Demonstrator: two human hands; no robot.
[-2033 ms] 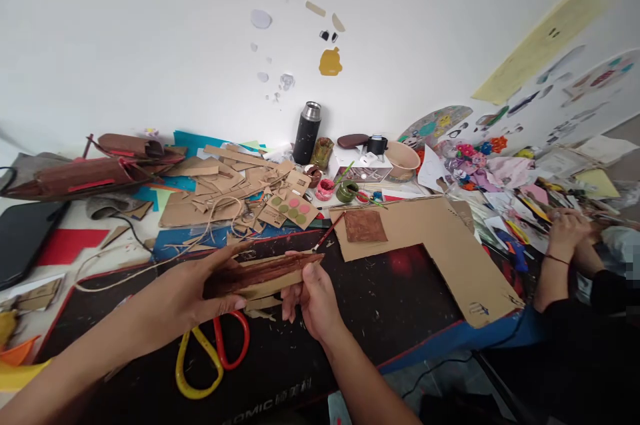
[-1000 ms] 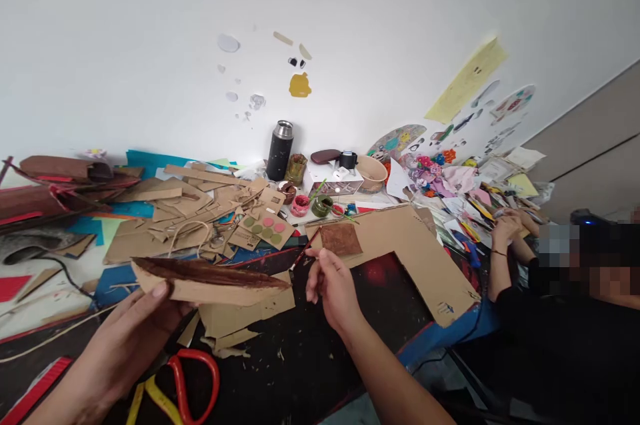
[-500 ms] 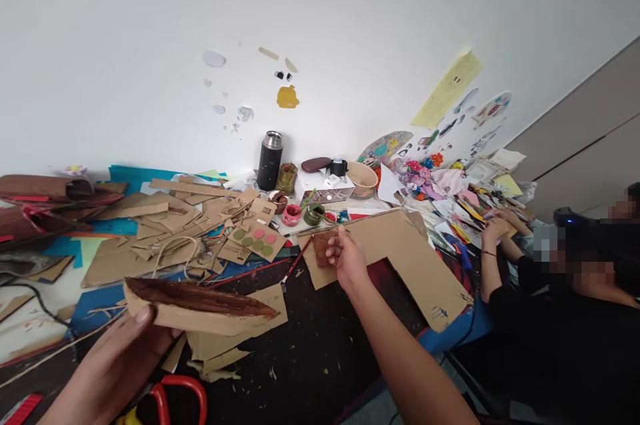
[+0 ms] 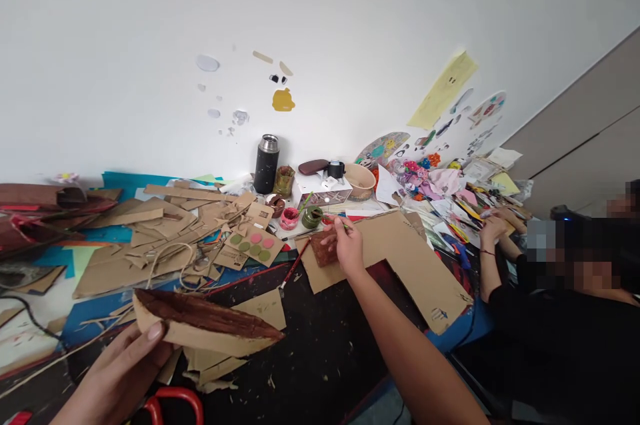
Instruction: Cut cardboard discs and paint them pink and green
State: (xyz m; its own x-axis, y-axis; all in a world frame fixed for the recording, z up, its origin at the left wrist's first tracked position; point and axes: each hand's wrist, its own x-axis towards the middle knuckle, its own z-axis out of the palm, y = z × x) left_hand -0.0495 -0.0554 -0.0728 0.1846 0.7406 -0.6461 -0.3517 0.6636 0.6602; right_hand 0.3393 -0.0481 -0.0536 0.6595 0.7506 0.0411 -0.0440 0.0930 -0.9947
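A small cardboard boat [image 4: 210, 328], brown-painted inside and bare outside, is tilted in my left hand [image 4: 125, 358], the thumb on its near side. Over the cardboard sheet, my right hand [image 4: 349, 245] is closed at the fingertips on a thin green-handled paintbrush [image 4: 347, 228], mostly hidden by the fingers. Just beyond that hand stand an olive-green paint jar [image 4: 313, 217] and a pink paint jar [image 4: 289, 218]. A brown-painted square [image 4: 324, 253] lies beneath my right fingers. Left of it rests a red-handled brush [image 4: 295, 264].
Cardboard scraps [image 4: 170, 225] cover the table's left side. Red-handled scissors [image 4: 180, 398] lie at the front edge. A black flask [image 4: 267, 164] stands by the wall. A large cut cardboard sheet [image 4: 400, 245] spreads to the right, where a co-worker [image 4: 565, 318] sits.
My right fingers have closed on the green-handled brush by the paint jars. My left hand has tipped the boat, showing more of its brown inside.
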